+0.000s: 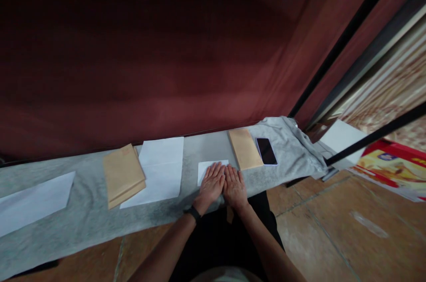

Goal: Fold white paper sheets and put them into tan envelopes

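Observation:
My left hand [211,183] and my right hand [234,184] lie flat side by side, fingers stretched out, pressing on a small folded white paper [203,167] on the grey cloth [86,215]. Most of the paper is hidden under my palms. A black band sits on my left wrist. Just right of my right hand lies a brown envelope [245,148], and beyond it a dark phone [266,150].
A large white sheet [161,171] and a stack of brown envelopes [122,174] lie to the left. Another white sheet [33,201] is at far left. A dark red curtain hangs behind. White paper [342,139] and tiled floor lie at right.

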`<state>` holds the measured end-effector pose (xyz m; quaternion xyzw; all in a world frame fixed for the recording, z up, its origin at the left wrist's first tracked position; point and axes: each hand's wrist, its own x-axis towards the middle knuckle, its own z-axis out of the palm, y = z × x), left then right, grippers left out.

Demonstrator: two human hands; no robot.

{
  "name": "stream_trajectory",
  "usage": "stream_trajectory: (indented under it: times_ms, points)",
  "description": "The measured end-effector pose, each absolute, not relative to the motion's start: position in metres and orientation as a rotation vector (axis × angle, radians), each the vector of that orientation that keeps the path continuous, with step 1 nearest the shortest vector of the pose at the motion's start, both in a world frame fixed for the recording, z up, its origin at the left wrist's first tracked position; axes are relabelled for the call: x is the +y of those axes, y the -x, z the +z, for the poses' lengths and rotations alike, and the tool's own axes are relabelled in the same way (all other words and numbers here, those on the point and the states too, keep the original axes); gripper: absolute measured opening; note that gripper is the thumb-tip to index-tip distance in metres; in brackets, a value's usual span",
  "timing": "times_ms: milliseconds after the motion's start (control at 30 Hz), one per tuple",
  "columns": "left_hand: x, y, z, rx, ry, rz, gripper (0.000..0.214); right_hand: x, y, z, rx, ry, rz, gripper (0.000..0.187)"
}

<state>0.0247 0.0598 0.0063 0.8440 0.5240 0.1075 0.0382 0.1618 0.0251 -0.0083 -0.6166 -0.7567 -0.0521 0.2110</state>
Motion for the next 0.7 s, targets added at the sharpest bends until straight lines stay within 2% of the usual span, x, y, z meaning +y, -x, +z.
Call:
stream_trajectory:
  times_ms: [700]
  points:
    - [0.057, 0.008, -0.001, 1.891, -2.458, 0.345, 0.056, 0.024, -0.162, -0.003, -2.088, 1.739, -0.161, 0.05]
